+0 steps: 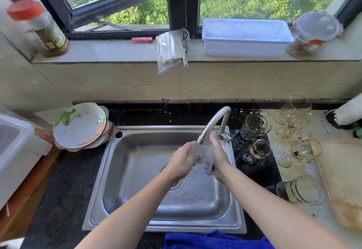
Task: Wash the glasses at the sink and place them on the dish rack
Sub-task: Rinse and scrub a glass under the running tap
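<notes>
A clear glass (pixel 202 157) is under the spout of the tap (pixel 213 123), over the steel sink (pixel 117 170). My left hand (pixel 181 160) grips its left side and my right hand (pixel 218 154) grips its right side; water blurs the glass. To the right of the sink, a faceted glass mug (pixel 254 126) and a small amber-stained glass (pixel 260 149) stand on the dark counter. Several more stained glasses (pixel 293 115) sit or lie on the pale counter further right, one large glass (pixel 303 191) lying on its side near the front.
Stacked dirty plates (pixel 80 125) lean at the sink's left. A white plastic bin (pixel 15 151) stands far left. A blue cloth (pixel 211 241) lies at the front edge. The window sill holds a spice jar (pixel 39 27), a bag of chopsticks (pixel 170 51) and a white box (pixel 244 35).
</notes>
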{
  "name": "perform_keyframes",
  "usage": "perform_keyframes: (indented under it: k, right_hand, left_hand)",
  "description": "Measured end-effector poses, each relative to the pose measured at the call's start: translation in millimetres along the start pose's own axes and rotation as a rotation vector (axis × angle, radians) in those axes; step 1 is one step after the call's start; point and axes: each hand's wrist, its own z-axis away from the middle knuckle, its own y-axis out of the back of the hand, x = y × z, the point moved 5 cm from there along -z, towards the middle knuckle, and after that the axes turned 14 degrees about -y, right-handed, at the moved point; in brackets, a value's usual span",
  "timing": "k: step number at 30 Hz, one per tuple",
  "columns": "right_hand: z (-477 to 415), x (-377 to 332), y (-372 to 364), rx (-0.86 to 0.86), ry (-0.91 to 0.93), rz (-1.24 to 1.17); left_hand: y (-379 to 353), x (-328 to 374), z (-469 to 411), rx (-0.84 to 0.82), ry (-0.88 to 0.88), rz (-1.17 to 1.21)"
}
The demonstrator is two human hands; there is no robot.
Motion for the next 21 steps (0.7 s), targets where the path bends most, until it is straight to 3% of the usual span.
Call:
perform_keyframes:
  k: [4,8,12,14,18,21]
  right_hand:
    - [14.5,-13.4,14.5,0.190,0.171,0.001]
    - [27.9,-2.6,8.1,0.276,0.269,0.325]
    - [27.8,-20.9,23.2,0.381,0.294,0.160]
    - [26.9,-25.9,27.8,0.430,0.317,0.204]
    - [19.7,-16.5,10.8,0.244,0.259,0.254]
    - [23.7,-17.7,1.3,0.148,0.178,0.136]
  left_hand:
    - [-13.1,17.5,5.9,0.014,0.137,0.438]
    - [-9.8,8.0,-4.4,0.060,0.314,0.332]
    - [-21.3,0.0,-3.4,-0.012,0.264,0.284]
    - [-20.8,-3.0,-1.7,-0.009,0.259,0.277]
    - [-11.1,-4.0,-3.6,-0.034,0.261,0.187]
    - [-1.7,-14.6,-3.8,0.084,0.324,0.292]
